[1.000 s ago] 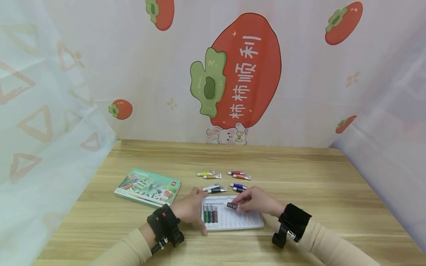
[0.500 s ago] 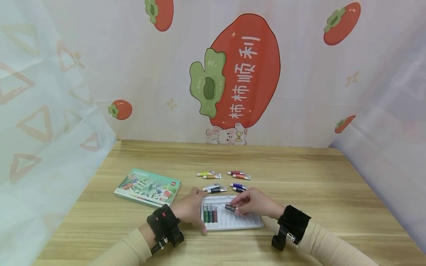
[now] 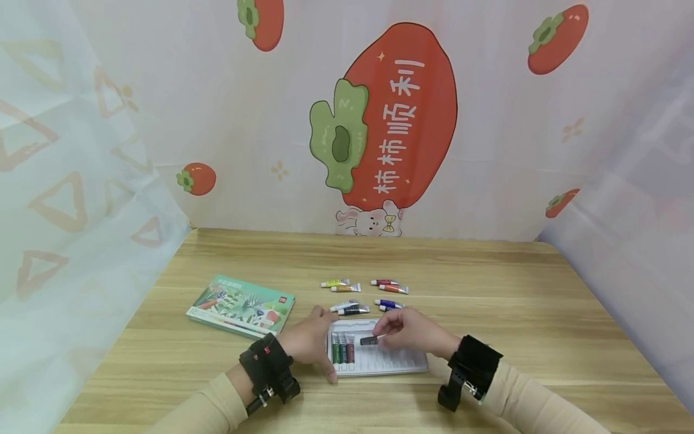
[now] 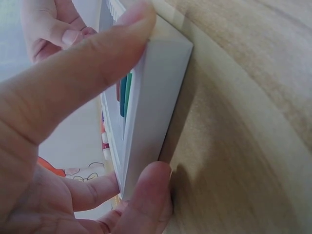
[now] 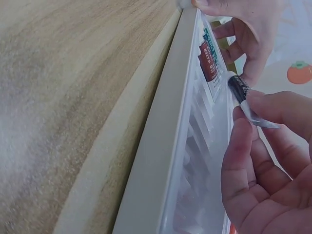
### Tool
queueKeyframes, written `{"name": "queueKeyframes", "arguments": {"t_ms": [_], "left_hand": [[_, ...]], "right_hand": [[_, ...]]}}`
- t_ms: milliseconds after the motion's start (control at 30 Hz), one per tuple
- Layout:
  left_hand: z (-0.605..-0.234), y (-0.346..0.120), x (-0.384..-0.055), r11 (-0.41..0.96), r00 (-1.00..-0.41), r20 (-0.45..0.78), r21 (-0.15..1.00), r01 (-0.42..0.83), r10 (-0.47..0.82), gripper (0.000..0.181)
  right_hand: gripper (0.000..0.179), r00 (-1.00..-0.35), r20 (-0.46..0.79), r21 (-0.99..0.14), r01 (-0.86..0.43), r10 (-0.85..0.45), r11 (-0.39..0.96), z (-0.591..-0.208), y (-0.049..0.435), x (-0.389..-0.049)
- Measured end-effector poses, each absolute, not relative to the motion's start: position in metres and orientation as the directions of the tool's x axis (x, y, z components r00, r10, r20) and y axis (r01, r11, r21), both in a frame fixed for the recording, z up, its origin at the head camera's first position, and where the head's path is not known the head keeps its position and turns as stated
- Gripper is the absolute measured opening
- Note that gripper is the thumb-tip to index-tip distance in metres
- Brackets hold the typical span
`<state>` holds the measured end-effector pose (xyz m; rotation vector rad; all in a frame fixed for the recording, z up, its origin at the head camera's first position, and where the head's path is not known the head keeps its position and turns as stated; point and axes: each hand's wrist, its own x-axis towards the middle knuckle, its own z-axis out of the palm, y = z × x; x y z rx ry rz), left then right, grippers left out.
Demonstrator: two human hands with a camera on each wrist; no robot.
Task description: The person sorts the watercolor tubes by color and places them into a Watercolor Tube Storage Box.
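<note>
A white plastic tray (image 3: 403, 361) with slots lies on the table. Three paint tubes (image 3: 343, 349), green, dark teal and reddish brown, lie side by side at its left end. My left hand (image 3: 310, 339) grips the tray's left end, thumb at the near corner and fingers at the far side, as the left wrist view (image 4: 156, 97) shows. Above the tray, my right hand (image 3: 418, 333) pinches a dark paint tube (image 3: 369, 341) between thumb and fingers. In the right wrist view this dark tube (image 5: 239, 88) has its silver tail bent and its white cap pointing away from the hand.
Behind the tray lie pairs of paint tubes: yellow (image 3: 335, 283) and ochre, red (image 3: 385, 282) and orange, white and black (image 3: 354, 310), and two blue ones (image 3: 388, 304). A green illustrated box (image 3: 242, 305) lies to the left. A printed curtain (image 3: 260, 120) hangs behind the wooden table (image 3: 488, 301).
My right hand has shifted slightly left and down with the dark tube, which has turned from a slant to nearly level. My left hand stays on the tray.
</note>
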<state>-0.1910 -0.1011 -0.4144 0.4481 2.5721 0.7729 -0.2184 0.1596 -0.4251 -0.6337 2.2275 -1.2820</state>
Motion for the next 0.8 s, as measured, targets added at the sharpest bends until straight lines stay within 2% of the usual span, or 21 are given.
{"name": "queueKeyframes", "arguments": {"t_ms": [133, 533, 667, 800], "left_hand": [[-0.413, -0.101, -0.191, 0.795, -0.861, -0.297, 0.579, 0.181, 0.413, 0.117], [-0.414, -0.101, -0.192, 0.796, -0.860, -0.307, 0.581, 0.171, 0.409, 0.118], [-0.415, -0.101, -0.192, 0.796, -0.859, -0.309, 0.582, 0.168, 0.408, 0.117], [-0.416, -0.102, -0.193, 0.795, -0.860, -0.309, 0.583, 0.166, 0.406, 0.115]], "right_hand": [[0.012, -0.801, -0.166, -0.911, -0.100, -0.575, 0.401, -0.428, 0.157, -0.218], [0.030, -0.832, -0.243, -0.960, 0.131, -0.498, 0.248, -0.430, 0.141, -0.210], [0.030, -0.843, -0.233, -0.969, 0.162, -0.485, 0.186, -0.435, 0.133, -0.208], [0.028, -0.857, -0.233, -0.968, 0.160, -0.459, 0.193, -0.437, 0.127, -0.208]]}}
